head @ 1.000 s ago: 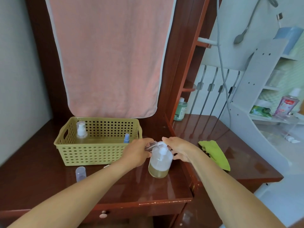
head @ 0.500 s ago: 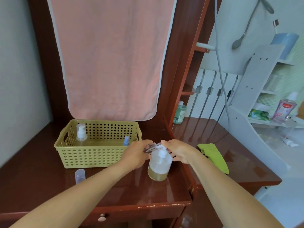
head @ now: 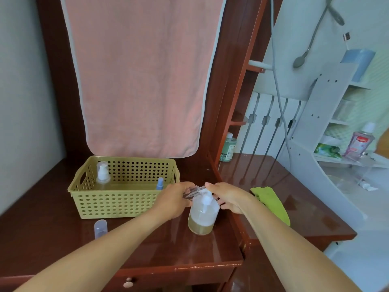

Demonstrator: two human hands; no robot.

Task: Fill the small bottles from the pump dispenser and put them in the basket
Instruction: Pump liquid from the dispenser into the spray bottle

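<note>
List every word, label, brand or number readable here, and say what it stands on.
No text here can be read with certainty.
Pink bottle, far right: red label with pale lettering, too blurred to read.
Green bottle, at the back: white label with dark print, too small to read.
Green packet: printed, illegible.
Pump dispenser and basket: no lettering visible.

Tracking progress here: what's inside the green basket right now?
Inside the basket stand a clear pump bottle at its left end and a small blue-topped bottle at its right. Its front wall hides their bases and much of the floor.
</note>
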